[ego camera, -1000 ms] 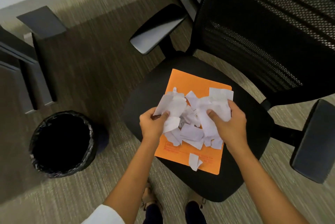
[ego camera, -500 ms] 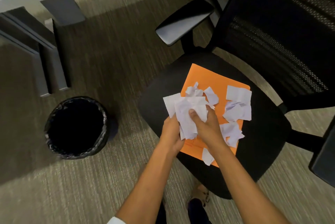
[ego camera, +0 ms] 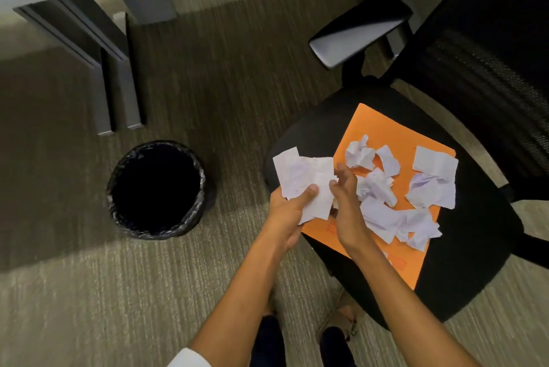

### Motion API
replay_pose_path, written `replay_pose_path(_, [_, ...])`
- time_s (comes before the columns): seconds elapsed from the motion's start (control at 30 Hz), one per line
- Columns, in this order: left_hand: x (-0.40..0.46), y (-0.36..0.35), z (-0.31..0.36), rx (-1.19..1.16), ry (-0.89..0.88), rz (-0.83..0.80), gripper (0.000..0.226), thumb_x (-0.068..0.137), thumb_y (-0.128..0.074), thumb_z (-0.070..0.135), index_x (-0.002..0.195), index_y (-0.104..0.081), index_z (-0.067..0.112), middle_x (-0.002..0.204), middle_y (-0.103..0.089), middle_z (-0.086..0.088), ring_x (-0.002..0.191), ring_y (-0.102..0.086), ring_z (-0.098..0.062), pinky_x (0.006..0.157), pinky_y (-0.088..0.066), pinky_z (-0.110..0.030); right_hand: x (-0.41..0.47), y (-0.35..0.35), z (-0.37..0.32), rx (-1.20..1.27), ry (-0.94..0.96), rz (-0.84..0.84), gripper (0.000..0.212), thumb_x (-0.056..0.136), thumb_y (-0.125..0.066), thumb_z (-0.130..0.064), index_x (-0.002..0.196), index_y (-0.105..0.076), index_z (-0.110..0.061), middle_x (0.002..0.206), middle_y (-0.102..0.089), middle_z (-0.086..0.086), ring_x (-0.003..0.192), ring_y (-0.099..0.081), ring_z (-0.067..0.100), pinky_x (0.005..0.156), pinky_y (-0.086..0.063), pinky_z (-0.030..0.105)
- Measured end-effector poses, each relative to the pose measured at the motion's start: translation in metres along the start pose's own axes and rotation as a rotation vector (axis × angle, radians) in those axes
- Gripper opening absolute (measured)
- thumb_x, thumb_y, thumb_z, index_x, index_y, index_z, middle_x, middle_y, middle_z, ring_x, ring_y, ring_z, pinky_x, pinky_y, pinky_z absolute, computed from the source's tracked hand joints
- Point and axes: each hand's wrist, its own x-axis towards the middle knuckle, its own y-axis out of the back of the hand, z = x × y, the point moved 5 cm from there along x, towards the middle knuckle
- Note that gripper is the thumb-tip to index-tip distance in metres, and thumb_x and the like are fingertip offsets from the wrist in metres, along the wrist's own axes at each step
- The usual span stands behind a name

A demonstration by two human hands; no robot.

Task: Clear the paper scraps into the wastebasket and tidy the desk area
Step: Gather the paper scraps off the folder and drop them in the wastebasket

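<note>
Left hand (ego camera: 289,212) clutches a bunch of paper scraps (ego camera: 306,181) at the orange folder's (ego camera: 383,126) left edge; right hand (ego camera: 346,206), loosely curled and holding nothing, touches the bunch's right side.

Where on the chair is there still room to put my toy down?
Bare black seat shows right of the orange folder and along its far left edge. The folder's near corner is bare too. Its middle is crowded with paper scraps.

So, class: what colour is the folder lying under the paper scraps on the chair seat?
Orange folder, clearest in the head view.
</note>
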Motion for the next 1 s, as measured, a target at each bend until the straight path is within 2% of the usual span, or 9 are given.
replay_pose_path(0.1, [0.005, 0.043, 0.016, -0.030, -0.011, 0.109, 0.030, 0.088, -0.068, 0.003, 0.115, -0.061, 0.013, 0.114, -0.070, -0.009, 0.103, -0.069, -0.030, 0.092, -0.056, -0.051, 0.003, -0.003, 0.002, -0.057, -0.035, 0.001, 0.071, 0.094, -0.036, -0.066, 0.153, -0.016, -0.033, 0.159, -0.027, -0.006, 0.135, -0.046, 0.016, 0.103, -0.048, 0.043])
replay_pose_path(0.17, [0.009, 0.088, 0.031, -0.069, -0.028, 0.224, 0.036, 0.088, -0.067, 0.004, 0.123, -0.058, 0.010, 0.117, -0.068, -0.008, 0.104, -0.068, -0.030, 0.090, -0.057, -0.050, 0.006, -0.002, 0.005, -0.051, -0.056, 0.027, 0.080, 0.085, -0.036, -0.068, 0.154, -0.016, -0.033, 0.161, -0.024, -0.003, 0.136, -0.046, 0.021, 0.102, -0.048, 0.045])
replay_pose_path(0.3, [0.014, 0.185, 0.061, -0.137, -0.100, 0.436, 0.048, 0.091, -0.062, 0.000, 0.137, -0.048, 0.002, 0.131, -0.062, -0.017, 0.113, -0.063, -0.040, 0.097, -0.050, -0.059, 0.005, -0.006, 0.014, -0.063, -0.066, 0.051, 0.080, 0.081, -0.036, -0.066, 0.151, -0.022, -0.032, 0.157, -0.030, -0.002, 0.130, -0.050, 0.019, 0.100, -0.049, 0.045])
replay_pose_path(0.43, [0.013, 0.260, 0.085, -0.197, -0.132, 0.596, 0.046, 0.093, -0.060, 0.000, 0.138, -0.048, 0.003, 0.134, -0.060, -0.017, 0.111, -0.064, -0.034, 0.100, -0.048, -0.059, 0.005, -0.020, 0.018, -0.073, -0.051, 0.047, 0.080, 0.081, -0.039, -0.066, 0.151, -0.025, -0.029, 0.154, -0.033, -0.003, 0.124, -0.053, 0.016, 0.093, -0.051, 0.040])
replay_pose_path(0.6, [0.025, 0.310, 0.111, -0.291, -0.095, 0.621, 0.052, 0.094, -0.062, 0.032, 0.140, -0.049, 0.011, 0.142, -0.055, -0.014, 0.105, -0.065, -0.022, 0.071, -0.061, -0.037, 0.009, -0.032, 0.016, -0.091, -0.038, 0.054, 0.078, 0.084, -0.040, -0.061, 0.150, -0.025, -0.024, 0.155, -0.033, 0.000, 0.126, -0.053, 0.017, 0.090, -0.051, 0.036])
replay_pose_path(0.7, [0.017, 0.319, 0.116, -0.247, -0.032, 0.653, 0.072, 0.088, -0.057, 0.060, 0.144, -0.043, 0.017, 0.153, -0.037, -0.017, 0.136, -0.043, -0.030, 0.108, -0.042, -0.041, 0.009, -0.026, 0.015, -0.098, -0.020, 0.089, 0.083, 0.082, -0.043, -0.076, 0.148, -0.028, -0.028, 0.148, -0.036, -0.008, 0.118, -0.057, 0.009, 0.090, -0.052, 0.037])
replay_pose_path(0.83, [0.012, 0.324, 0.088, -0.192, 0.040, 0.608, 0.052, 0.090, -0.051, 0.062, 0.121, -0.062, 0.022, 0.121, -0.066, -0.005, 0.109, -0.062, -0.025, 0.092, -0.050, -0.043, 0.002, 0.008, 0.018, -0.143, -0.014, 0.239, 0.064, 0.091, -0.048, -0.062, 0.144, -0.036, -0.028, 0.149, -0.041, -0.006, 0.123, -0.057, 0.016, 0.093, -0.053, 0.040])
replay_pose_path(0.93, [0.012, 0.329, 0.043, 0.170, 0.136, 0.772, 0.087, 0.069, -0.069, 0.071, 0.132, -0.052, 0.014, 0.125, -0.061, -0.001, 0.113, -0.058, -0.028, 0.093, -0.049, -0.047, -0.009, 0.046, 0.019, -0.254, 0.019, 0.390, 0.055, 0.091, -0.064, -0.045, 0.139, -0.045, -0.026, 0.144, -0.049, -0.004, 0.121, -0.057, 0.017, 0.090, -0.055, 0.040])
replay_pose_path(1.0, [0.000, 0.288, 0.036, 0.466, 0.096, 0.794, 0.064, 0.080, -0.071, 0.055, 0.117, -0.054, 0.006, 0.094, -0.060, -0.007, 0.100, -0.057, -0.030, 0.086, -0.043, -0.037, -0.018, 0.068, 0.020, -0.375, 0.041, 0.470, 0.063, 0.085, -0.075, -0.038, 0.138, -0.047, -0.020, 0.140, -0.050, 0.001, 0.115, -0.057, 0.016, 0.080, -0.053, 0.032])
